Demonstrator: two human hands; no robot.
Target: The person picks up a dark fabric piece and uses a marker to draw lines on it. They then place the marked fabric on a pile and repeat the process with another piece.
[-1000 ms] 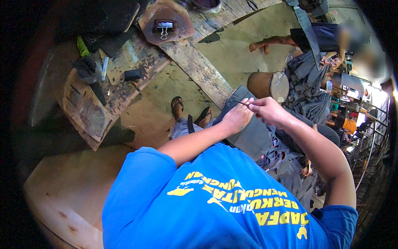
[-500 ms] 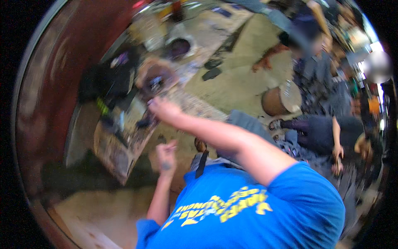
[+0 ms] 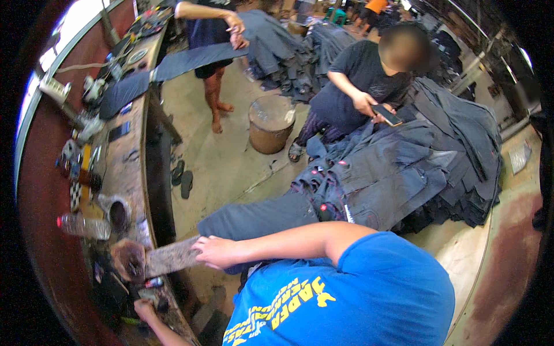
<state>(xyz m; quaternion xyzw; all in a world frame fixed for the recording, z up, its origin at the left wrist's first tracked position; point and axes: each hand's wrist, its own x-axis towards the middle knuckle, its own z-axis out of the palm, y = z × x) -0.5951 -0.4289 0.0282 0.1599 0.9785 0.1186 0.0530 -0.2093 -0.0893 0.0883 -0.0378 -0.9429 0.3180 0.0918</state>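
My right hand (image 3: 214, 252) lies over the near end of a narrow wooden board (image 3: 172, 258), its fingers spread and touching the wood. Dark grey trousers (image 3: 254, 220) are spread beside that hand, one part against the board's end. My left hand (image 3: 145, 309) is down at the workbench's (image 3: 130, 173) near end, its fingers curled together by some small items; what they hold, if anything, is too small to make out. A brown bowl-like container (image 3: 119, 251) with dark contents stands at the board's far end, between board and wall.
A clear plastic bottle (image 3: 86, 226) and a stained grey pot (image 3: 118, 212) stand on the bench. Large garment piles (image 3: 450, 150) lie at right. One person holds a phone (image 3: 386, 115); another handles dark cloth (image 3: 196, 62). A round drum (image 3: 271, 124) and slippers (image 3: 186, 183) are on the floor.
The view has swung round and sharpened. My right hand has moved away from the brown container to the board's end. My left hand has gone from open air to the bench.
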